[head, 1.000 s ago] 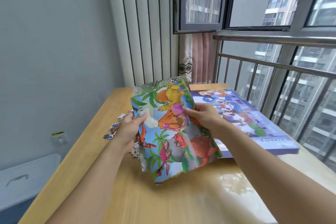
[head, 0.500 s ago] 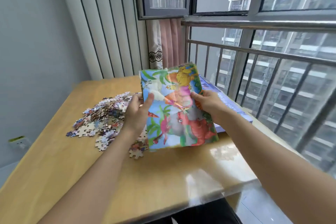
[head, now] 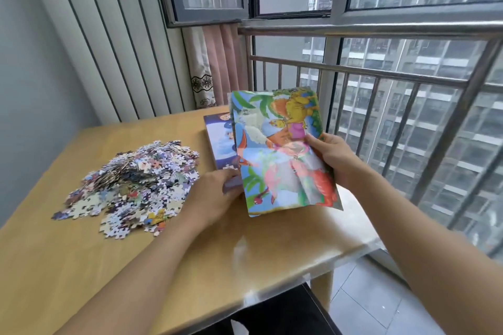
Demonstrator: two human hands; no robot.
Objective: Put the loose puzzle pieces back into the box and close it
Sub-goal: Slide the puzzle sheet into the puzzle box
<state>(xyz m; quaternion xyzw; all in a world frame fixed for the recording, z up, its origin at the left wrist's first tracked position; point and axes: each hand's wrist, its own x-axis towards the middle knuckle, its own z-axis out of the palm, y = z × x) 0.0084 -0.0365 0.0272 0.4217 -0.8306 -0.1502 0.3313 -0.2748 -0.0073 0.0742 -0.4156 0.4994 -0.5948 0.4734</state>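
none of the packing looks done yet. the loose puzzle pieces (head: 130, 185) lie in one spread heap on the wooden table (head: 258, 261), in the left-centre of the frame, and not one of them can be seen inside anything. the puzzle box (head: 219, 141) lies flat just right of the heap, near the middle of the frame, its printed purple-blue face turned up.

the right hand (head: 333, 158), right of centre, pinches a creased dinosaur picture sheet (head: 283, 152) by its right edge, thumb on the printed face, and holds it up tilted in front of the box. the left hand (head: 217, 193), at the frame's centre, lies with fingers bent at the near corner of the box, just under the sheet's lower left edge; it seems to be taking hold of that corner, but whether it truly grips or only touches cannot be told.

what is left, by my judgement: getting the box open, gathering the whole heap into it, and closing it.

the sheet covers most of the box, so whether the lid is on, or whether this is lid or base, cannot be made out. the left fingertips are blurred and partly behind the sheet. the lettering on the box is too smeared to read.
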